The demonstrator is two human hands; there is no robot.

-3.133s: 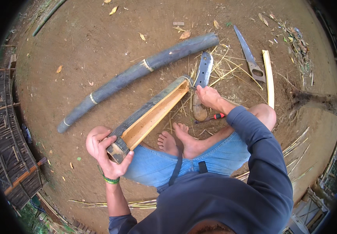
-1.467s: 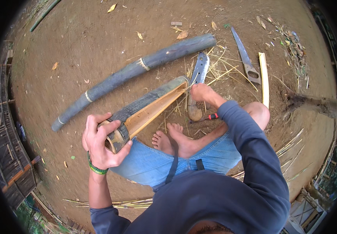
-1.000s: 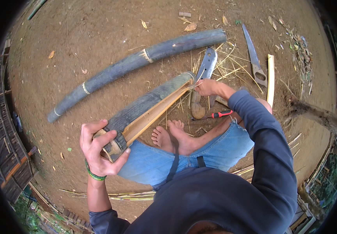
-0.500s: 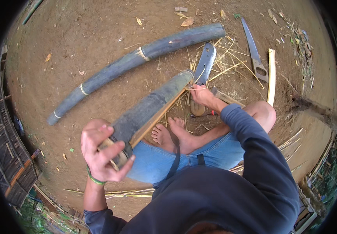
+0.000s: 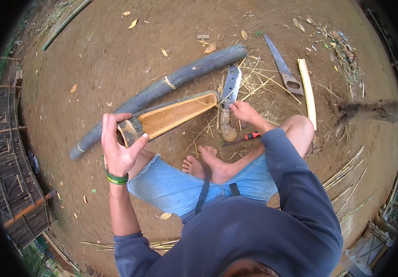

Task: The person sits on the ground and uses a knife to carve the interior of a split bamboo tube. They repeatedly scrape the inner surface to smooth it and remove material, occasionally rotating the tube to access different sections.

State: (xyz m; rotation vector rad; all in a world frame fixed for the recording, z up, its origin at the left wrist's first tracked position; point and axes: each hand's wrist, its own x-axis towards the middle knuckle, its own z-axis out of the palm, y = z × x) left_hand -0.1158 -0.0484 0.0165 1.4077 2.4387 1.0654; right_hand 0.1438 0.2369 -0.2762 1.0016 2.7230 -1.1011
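My left hand (image 5: 121, 154) grips the near end of a bamboo section (image 5: 176, 114), thumb and fingers spread around its rim. The tube is held tilted, with a long opening along its side showing the pale inside. At its far end my right hand (image 5: 246, 111) is closed on what looks like a small knife (image 5: 227, 100), its grey blade at the bamboo's rim; the fingers hide most of it. Just beyond lies a machete (image 5: 231, 84) with a wooden handle. A red-and-black handled tool (image 5: 251, 135) lies near my right shin.
A long dark bamboo pole (image 5: 194, 71) lies across the dirt ahead. On the right are a handsaw (image 5: 282, 64), a pale split bamboo strip (image 5: 307, 94) and a tree trunk (image 5: 379, 111). Thin strips (image 5: 259, 85) litter the ground. A slatted bamboo structure (image 5: 14, 161) stands left.
The bamboo section has been rolled so its cut opening faces up, and its near end has moved away from me. My right hand remains at its far end.
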